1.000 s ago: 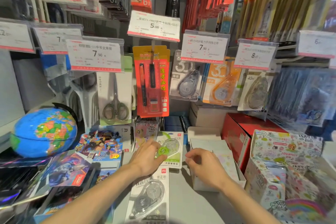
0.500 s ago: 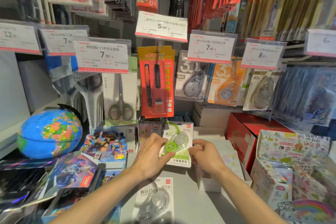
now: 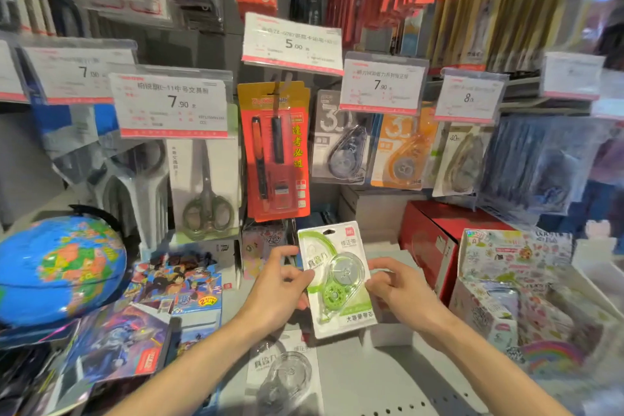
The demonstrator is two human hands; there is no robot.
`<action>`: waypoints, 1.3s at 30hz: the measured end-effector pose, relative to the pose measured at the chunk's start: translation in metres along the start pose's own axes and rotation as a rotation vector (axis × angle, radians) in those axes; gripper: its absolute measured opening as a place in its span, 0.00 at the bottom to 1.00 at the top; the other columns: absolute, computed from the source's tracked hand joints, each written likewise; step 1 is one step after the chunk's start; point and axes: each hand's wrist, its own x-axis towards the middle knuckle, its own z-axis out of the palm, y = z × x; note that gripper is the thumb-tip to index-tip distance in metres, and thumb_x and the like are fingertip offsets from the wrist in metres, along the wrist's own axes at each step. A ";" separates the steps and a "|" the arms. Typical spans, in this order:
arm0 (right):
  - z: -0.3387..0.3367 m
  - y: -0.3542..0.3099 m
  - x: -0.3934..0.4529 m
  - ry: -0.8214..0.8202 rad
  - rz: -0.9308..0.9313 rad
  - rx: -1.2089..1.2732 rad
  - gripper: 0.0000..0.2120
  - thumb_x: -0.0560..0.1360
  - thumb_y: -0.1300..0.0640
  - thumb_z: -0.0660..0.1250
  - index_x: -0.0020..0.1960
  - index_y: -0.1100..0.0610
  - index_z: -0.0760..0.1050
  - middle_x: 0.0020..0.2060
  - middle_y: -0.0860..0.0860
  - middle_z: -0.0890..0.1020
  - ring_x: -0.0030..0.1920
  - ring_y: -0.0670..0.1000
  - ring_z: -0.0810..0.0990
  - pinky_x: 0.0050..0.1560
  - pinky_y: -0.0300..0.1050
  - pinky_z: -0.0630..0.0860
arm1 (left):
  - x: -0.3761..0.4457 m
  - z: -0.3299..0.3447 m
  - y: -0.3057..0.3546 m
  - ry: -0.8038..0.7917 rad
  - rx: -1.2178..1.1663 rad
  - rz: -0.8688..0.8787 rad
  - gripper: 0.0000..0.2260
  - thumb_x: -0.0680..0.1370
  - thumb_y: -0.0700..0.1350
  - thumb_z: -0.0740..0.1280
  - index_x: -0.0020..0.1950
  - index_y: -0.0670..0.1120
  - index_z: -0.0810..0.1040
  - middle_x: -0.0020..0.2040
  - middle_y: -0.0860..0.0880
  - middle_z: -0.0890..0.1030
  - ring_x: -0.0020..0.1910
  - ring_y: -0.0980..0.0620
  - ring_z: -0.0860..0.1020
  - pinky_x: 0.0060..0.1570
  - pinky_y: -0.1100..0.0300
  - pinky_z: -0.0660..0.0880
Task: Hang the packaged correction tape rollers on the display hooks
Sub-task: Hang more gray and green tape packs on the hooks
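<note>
Green correction tape package sat just below the middle of the frame, held up off the grey shelf between both hands and tilted slightly, its top edge leaning toward the left. The left hand pinched the card's left edge, thumb on the front and fingers curled behind. The right hand gripped the right edge with curled fingers, its thumb near the clear blister. A hang hole showed at the card's top, free of any hook.

Lower in the frame, a second packaged roller with a clear body lay flat on the shelf, between the two forearms. Above, in the middle right of the frame, three more tape packages hung from the display: a grey one, an orange one just beside it, and a paler one further right, partly blurred. White price tags stood in front of their hooks.

A red pen pack hung at centre, with packaged scissors to its left. A blue globe filled the left edge, comic-print items lay beside it, and a red box and patterned sticker boxes occupied the right side.
</note>
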 end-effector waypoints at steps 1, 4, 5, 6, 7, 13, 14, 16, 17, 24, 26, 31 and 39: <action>-0.003 0.001 -0.002 0.011 -0.018 -0.042 0.11 0.80 0.64 0.64 0.59 0.54 0.77 0.45 0.64 0.84 0.41 0.58 0.85 0.48 0.58 0.80 | -0.002 0.002 0.003 -0.023 -0.029 -0.010 0.14 0.81 0.43 0.68 0.63 0.50 0.69 0.47 0.41 0.85 0.35 0.49 0.82 0.38 0.56 0.81; -0.014 0.002 -0.006 0.028 -0.057 -0.141 0.11 0.81 0.59 0.63 0.60 0.47 0.75 0.46 0.59 0.85 0.47 0.57 0.85 0.52 0.57 0.80 | -0.008 0.010 0.011 -0.088 -0.078 -0.017 0.09 0.82 0.41 0.67 0.61 0.48 0.73 0.47 0.40 0.86 0.36 0.43 0.84 0.37 0.54 0.81; -0.018 0.001 -0.007 0.041 -0.081 -0.162 0.12 0.81 0.58 0.63 0.61 0.45 0.74 0.46 0.56 0.85 0.47 0.54 0.85 0.52 0.54 0.81 | -0.008 0.013 0.014 -0.102 -0.083 -0.014 0.08 0.82 0.41 0.66 0.60 0.48 0.73 0.47 0.40 0.86 0.36 0.43 0.85 0.37 0.53 0.80; -0.022 -0.001 -0.008 0.064 -0.111 -0.184 0.12 0.81 0.57 0.63 0.61 0.44 0.73 0.46 0.55 0.85 0.47 0.53 0.85 0.52 0.52 0.81 | -0.010 0.017 0.018 -0.110 -0.089 -0.012 0.07 0.82 0.41 0.65 0.59 0.47 0.73 0.47 0.41 0.86 0.35 0.42 0.85 0.37 0.53 0.80; -0.027 -0.002 -0.009 0.095 -0.143 -0.202 0.12 0.81 0.57 0.64 0.61 0.44 0.72 0.46 0.54 0.84 0.46 0.52 0.84 0.50 0.51 0.81 | -0.010 0.020 0.023 -0.109 -0.096 -0.011 0.06 0.82 0.42 0.65 0.59 0.46 0.73 0.47 0.41 0.86 0.35 0.42 0.85 0.36 0.53 0.79; -0.066 -0.009 -0.010 0.182 -0.318 -0.250 0.10 0.81 0.59 0.62 0.56 0.43 0.74 0.49 0.41 0.81 0.46 0.39 0.81 0.47 0.40 0.78 | -0.013 0.054 0.068 -0.071 -0.164 0.043 0.05 0.82 0.39 0.65 0.57 0.41 0.73 0.44 0.42 0.87 0.31 0.44 0.83 0.29 0.60 0.78; -0.075 -0.013 -0.011 0.171 -0.334 -0.216 0.11 0.82 0.59 0.61 0.57 0.43 0.74 0.51 0.40 0.82 0.49 0.38 0.80 0.49 0.37 0.77 | -0.014 0.062 0.076 -0.065 -0.166 0.058 0.05 0.82 0.38 0.65 0.57 0.41 0.73 0.43 0.42 0.87 0.30 0.44 0.83 0.29 0.61 0.78; -0.095 -0.019 -0.014 0.141 -0.361 -0.156 0.12 0.81 0.60 0.62 0.59 0.44 0.73 0.55 0.40 0.81 0.55 0.39 0.79 0.53 0.34 0.75 | -0.014 0.079 0.093 -0.055 -0.175 0.093 0.05 0.82 0.38 0.65 0.57 0.40 0.73 0.41 0.43 0.87 0.30 0.45 0.84 0.28 0.61 0.77; -0.106 -0.022 -0.016 0.128 -0.373 -0.154 0.12 0.81 0.59 0.62 0.61 0.45 0.72 0.57 0.40 0.80 0.56 0.38 0.79 0.53 0.32 0.74 | -0.013 0.088 0.101 -0.052 -0.179 0.111 0.05 0.82 0.38 0.65 0.57 0.40 0.73 0.40 0.44 0.87 0.29 0.45 0.84 0.28 0.61 0.77; -0.163 -0.016 -0.026 0.207 -0.401 -0.227 0.42 0.65 0.35 0.75 0.73 0.41 0.60 0.64 0.35 0.72 0.61 0.35 0.74 0.60 0.41 0.73 | -0.002 0.151 0.147 -0.078 -0.085 0.232 0.04 0.82 0.40 0.65 0.56 0.42 0.73 0.34 0.49 0.85 0.31 0.45 0.83 0.34 0.56 0.77; -0.176 -0.012 -0.025 0.236 -0.420 -0.215 0.43 0.63 0.34 0.76 0.72 0.42 0.60 0.64 0.36 0.72 0.61 0.35 0.73 0.63 0.42 0.73 | 0.002 0.163 0.155 -0.091 -0.039 0.257 0.04 0.83 0.42 0.65 0.56 0.43 0.73 0.32 0.50 0.83 0.33 0.45 0.84 0.36 0.54 0.77; -0.195 -0.007 -0.025 0.327 -0.435 -0.207 0.42 0.66 0.38 0.76 0.72 0.42 0.59 0.66 0.39 0.71 0.64 0.41 0.72 0.64 0.45 0.73 | 0.010 0.177 0.171 -0.120 0.199 0.374 0.05 0.83 0.49 0.63 0.56 0.50 0.76 0.42 0.44 0.86 0.39 0.46 0.86 0.49 0.45 0.82; -0.208 -0.019 -0.022 0.549 -0.472 -0.183 0.42 0.69 0.42 0.76 0.75 0.43 0.56 0.69 0.42 0.66 0.69 0.44 0.68 0.69 0.49 0.69 | 0.010 0.150 0.236 0.305 0.876 1.031 0.13 0.80 0.54 0.65 0.62 0.50 0.75 0.50 0.57 0.77 0.39 0.57 0.76 0.40 0.52 0.79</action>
